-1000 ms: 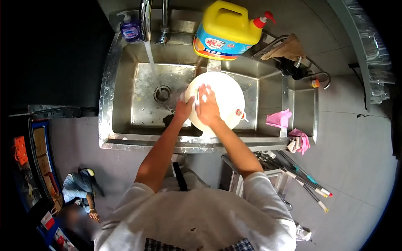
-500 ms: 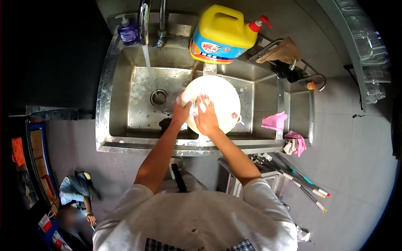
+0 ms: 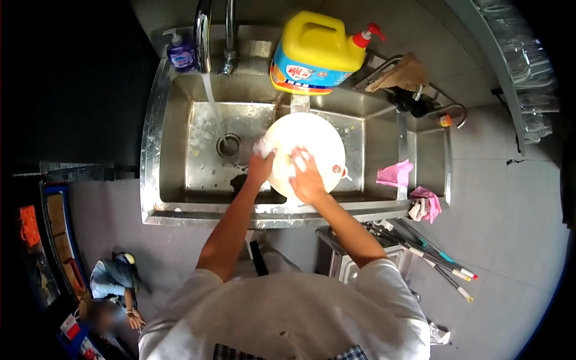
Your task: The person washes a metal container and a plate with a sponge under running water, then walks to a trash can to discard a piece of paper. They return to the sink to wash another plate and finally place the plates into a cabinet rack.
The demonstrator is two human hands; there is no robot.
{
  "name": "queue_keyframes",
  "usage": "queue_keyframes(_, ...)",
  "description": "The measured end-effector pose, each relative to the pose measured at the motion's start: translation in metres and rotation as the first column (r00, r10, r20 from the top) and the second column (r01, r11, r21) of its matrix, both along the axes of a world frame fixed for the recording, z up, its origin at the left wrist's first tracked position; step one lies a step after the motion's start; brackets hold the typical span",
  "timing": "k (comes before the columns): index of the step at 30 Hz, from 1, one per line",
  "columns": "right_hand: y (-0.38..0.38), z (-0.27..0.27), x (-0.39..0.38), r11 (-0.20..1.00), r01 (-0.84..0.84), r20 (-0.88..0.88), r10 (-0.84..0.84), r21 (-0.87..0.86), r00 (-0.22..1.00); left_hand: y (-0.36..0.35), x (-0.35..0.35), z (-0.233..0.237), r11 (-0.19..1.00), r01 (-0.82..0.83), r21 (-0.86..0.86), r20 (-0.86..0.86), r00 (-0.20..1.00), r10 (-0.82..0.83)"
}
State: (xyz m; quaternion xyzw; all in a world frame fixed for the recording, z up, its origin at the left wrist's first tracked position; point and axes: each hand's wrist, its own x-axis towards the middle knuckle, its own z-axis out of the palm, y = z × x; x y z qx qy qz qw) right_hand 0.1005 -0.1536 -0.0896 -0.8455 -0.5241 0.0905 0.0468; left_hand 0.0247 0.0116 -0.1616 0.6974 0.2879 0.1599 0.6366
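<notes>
The left hand (image 3: 261, 165) grasps the near-left edge of a round white disc (image 3: 319, 133), thumb on its upper face and fingers toward the rim, with white foam (image 3: 260, 146) on them. The right hand (image 3: 308, 181) lies on the disc's face with its fingers blurred; a small yellowish-green patch (image 3: 288, 160) shows beside the fingertips (too smeared to name), so I cannot tell whether this hand is gripping anything. The disc sits in view over the divider between two basins of a stainless-steel sink (image 3: 192, 217), with a red label (image 3: 337, 169) near its right edge. In the left basin, water (image 3: 211, 99) runs from a chrome faucet (image 3: 203, 42) toward the round drain (image 3: 228, 145). Behind the disc stands a yellow detergent jug (image 3: 315, 45) with a red pump, and a purple soap bottle (image 3: 181, 58) stands at the back-left corner. One pink cloth (image 3: 394, 173) lies near the right-hand divider, another pink cloth (image 3: 429, 203) over the front rim, and a second person (image 3: 111, 279) is low down at the far left
</notes>
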Motion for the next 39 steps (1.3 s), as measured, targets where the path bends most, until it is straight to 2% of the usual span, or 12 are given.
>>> queue_keyframes(2,-0.021,-0.008,0.021,0.987,0.111,0.117,-0.097,-0.117,0.988,-0.005,-0.001,0.007,0.999,-0.050,-0.003,-0.076,0.996,0.049)
queue_keyframes(4,-0.010,-0.005,0.041,0.951,0.302,-0.009,-0.302,0.060,0.953,-0.006,0.003,0.011,0.994,-0.111,0.004,-0.147,0.983,0.110)
queue_keyframes(8,0.054,-0.015,0.021,0.986,0.165,0.044,-0.164,0.000,0.985,-0.002,0.000,0.016,0.999,-0.039,0.005,-0.062,0.997,0.040)
queue_keyframes(13,0.008,-0.001,-0.007,0.997,0.069,-0.078,-0.066,0.036,0.995,-0.001,0.000,-0.002,0.998,-0.028,0.064,0.003,1.000,0.028)
queue_keyframes(16,0.011,-0.010,0.027,0.946,0.319,-0.023,-0.318,0.059,0.948,0.000,-0.001,0.004,0.999,-0.021,0.045,-0.073,0.997,0.024)
queue_keyframes(20,0.049,-0.021,0.057,0.909,0.394,0.079,-0.407,0.137,0.910,0.002,-0.004,0.009,1.000,-0.001,0.031,-0.029,1.000,0.002)
queue_keyframes(25,0.090,-0.016,0.021,0.952,0.270,-0.055,-0.264,0.145,0.963,0.000,-0.006,0.007,0.998,-0.022,0.067,-0.006,1.000,0.022)
queue_keyframes(28,0.062,-0.010,-0.012,0.987,0.136,-0.040,-0.133,0.089,0.990,-0.002,-0.005,0.018,0.990,-0.072,-0.121,-0.108,0.992,0.059)
queue_keyframes(29,0.050,-0.005,-0.024,0.993,0.100,-0.046,-0.097,0.065,0.994,-0.001,-0.005,0.010,0.998,-0.049,-0.029,-0.005,0.999,0.049)
queue_keyframes(32,0.004,0.011,-0.039,0.987,0.137,-0.104,-0.146,-0.087,0.984,0.000,-0.007,0.007,0.998,-0.040,-0.045,-0.063,0.997,0.037)
queue_keyframes(35,-0.026,0.002,-0.007,0.931,0.321,0.137,-0.300,-0.173,0.944,0.001,-0.008,0.018,0.992,-0.052,-0.112,-0.115,0.993,0.039)
queue_keyframes(39,0.017,-0.020,0.048,0.935,0.354,0.165,-0.349,0.002,0.922,0.001,-0.007,0.024,0.984,-0.059,-0.170,-0.126,0.991,0.037)
